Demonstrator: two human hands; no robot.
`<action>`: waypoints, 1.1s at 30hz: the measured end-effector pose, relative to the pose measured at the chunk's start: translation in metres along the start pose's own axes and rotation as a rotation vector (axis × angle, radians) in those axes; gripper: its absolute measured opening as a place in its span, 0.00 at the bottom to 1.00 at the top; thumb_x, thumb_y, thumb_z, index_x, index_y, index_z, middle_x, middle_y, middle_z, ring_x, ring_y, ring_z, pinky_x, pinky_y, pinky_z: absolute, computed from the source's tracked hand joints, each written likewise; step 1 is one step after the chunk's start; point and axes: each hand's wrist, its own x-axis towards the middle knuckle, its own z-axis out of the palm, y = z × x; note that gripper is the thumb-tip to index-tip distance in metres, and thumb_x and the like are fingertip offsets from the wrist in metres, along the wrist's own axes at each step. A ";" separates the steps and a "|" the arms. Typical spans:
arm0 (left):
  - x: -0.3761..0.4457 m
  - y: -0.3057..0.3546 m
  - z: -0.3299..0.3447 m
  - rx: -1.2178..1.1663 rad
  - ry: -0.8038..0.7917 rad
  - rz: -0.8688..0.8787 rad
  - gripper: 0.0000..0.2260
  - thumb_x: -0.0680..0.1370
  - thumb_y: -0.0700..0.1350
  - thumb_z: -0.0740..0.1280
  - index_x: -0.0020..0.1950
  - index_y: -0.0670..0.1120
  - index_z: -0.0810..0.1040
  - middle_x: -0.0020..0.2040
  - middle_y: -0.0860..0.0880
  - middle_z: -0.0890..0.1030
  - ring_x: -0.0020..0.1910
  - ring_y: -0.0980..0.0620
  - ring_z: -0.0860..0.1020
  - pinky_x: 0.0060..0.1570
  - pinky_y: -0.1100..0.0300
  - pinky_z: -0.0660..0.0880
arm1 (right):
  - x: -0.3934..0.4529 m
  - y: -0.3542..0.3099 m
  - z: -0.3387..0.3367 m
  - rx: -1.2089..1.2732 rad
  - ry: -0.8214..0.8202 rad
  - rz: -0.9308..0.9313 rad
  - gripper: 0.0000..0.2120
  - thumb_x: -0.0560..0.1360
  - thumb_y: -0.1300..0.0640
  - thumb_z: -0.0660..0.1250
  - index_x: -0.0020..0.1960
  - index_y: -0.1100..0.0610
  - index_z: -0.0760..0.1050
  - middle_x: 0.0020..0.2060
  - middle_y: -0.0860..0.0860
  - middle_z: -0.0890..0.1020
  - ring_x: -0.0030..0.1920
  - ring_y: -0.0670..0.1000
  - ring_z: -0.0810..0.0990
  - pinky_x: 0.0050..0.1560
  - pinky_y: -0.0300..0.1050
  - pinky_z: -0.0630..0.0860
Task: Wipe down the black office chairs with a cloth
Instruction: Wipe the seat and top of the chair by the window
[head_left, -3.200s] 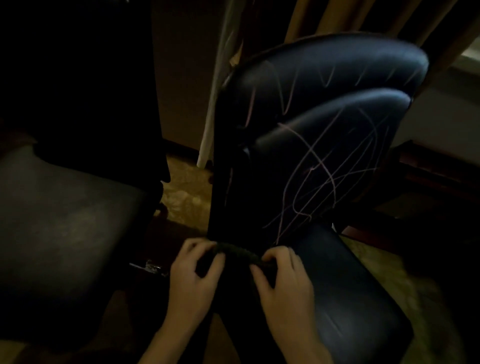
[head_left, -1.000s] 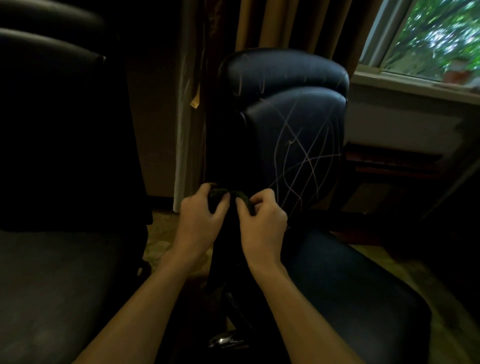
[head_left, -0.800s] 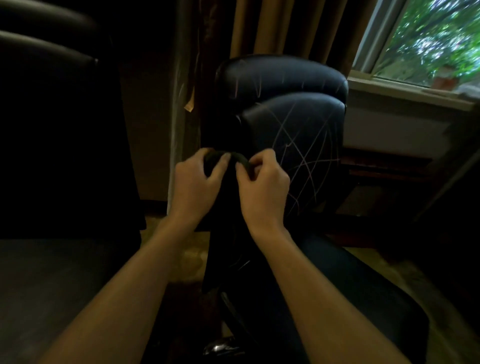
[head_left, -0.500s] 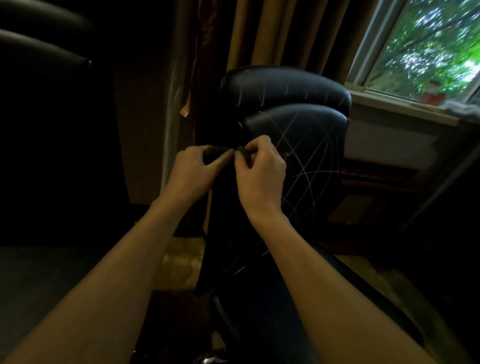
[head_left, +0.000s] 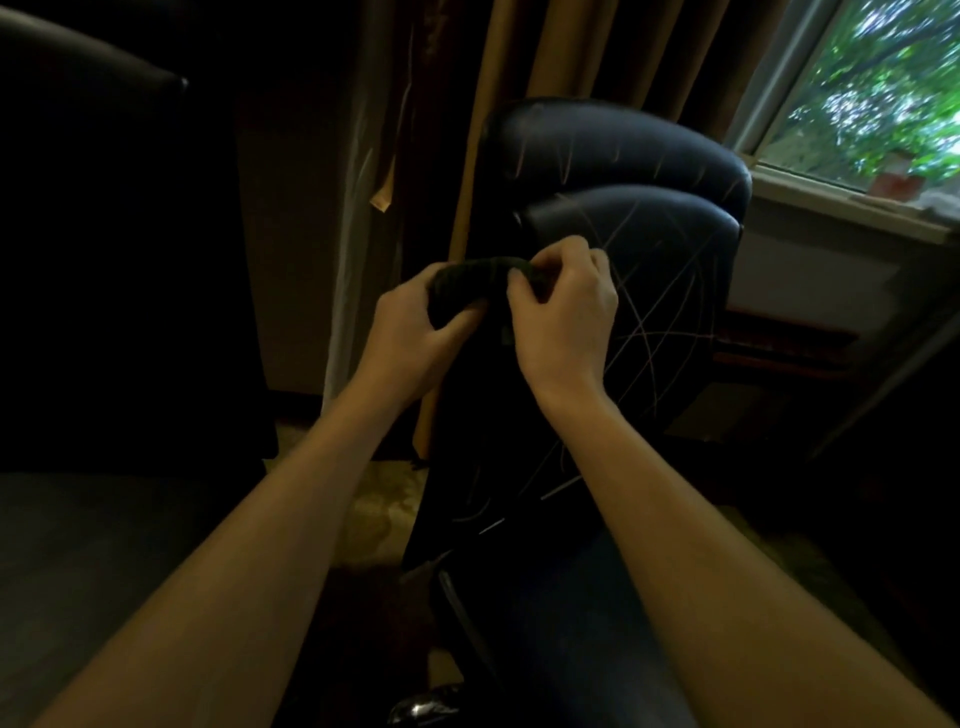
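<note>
Head view puts the dark cloth at centre frame, bunched and stretched between my two hands in front of the near edge of the chair backrest; whether it touches the backrest I cannot tell. My left hand has fingers and thumb curled round the cloth's end at 9 o'clock; my right hand pinches the other end at 3 o'clock, fingers curled over it. Pale criss-cross marks cover the backrest front out toward 3 o'clock, so I judge that face not yet wiped clean. The headrest roll at 12 o'clock carries a few faint streaks too. The seat at 6 o'clock is too dark to judge. A second chair fills 9 o'clock, nearly black, its condition unreadable; I take it as still to do. Curtains hang behind at 12, a window at 2. Cloth folds and the chair base are lost in shadow.
</note>
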 end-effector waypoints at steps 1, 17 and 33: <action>0.002 -0.001 -0.001 0.018 0.023 -0.004 0.12 0.78 0.46 0.69 0.61 0.48 0.77 0.52 0.51 0.82 0.51 0.60 0.80 0.49 0.63 0.77 | 0.002 -0.001 0.000 -0.002 -0.002 -0.012 0.06 0.76 0.61 0.68 0.51 0.59 0.73 0.49 0.50 0.71 0.39 0.37 0.69 0.45 0.20 0.66; -0.030 0.029 0.009 0.126 0.199 -0.067 0.11 0.74 0.47 0.74 0.54 0.48 0.77 0.42 0.60 0.78 0.41 0.67 0.76 0.37 0.76 0.71 | -0.032 -0.021 -0.009 0.004 -0.053 0.034 0.08 0.77 0.61 0.66 0.47 0.53 0.67 0.36 0.43 0.74 0.35 0.38 0.73 0.35 0.24 0.68; -0.127 -0.016 0.027 0.323 0.192 -0.240 0.10 0.72 0.44 0.75 0.49 0.50 0.77 0.42 0.56 0.79 0.43 0.59 0.79 0.41 0.68 0.76 | -0.171 0.033 0.016 -0.013 -0.037 0.209 0.08 0.77 0.57 0.68 0.56 0.53 0.77 0.41 0.47 0.83 0.40 0.48 0.82 0.40 0.45 0.80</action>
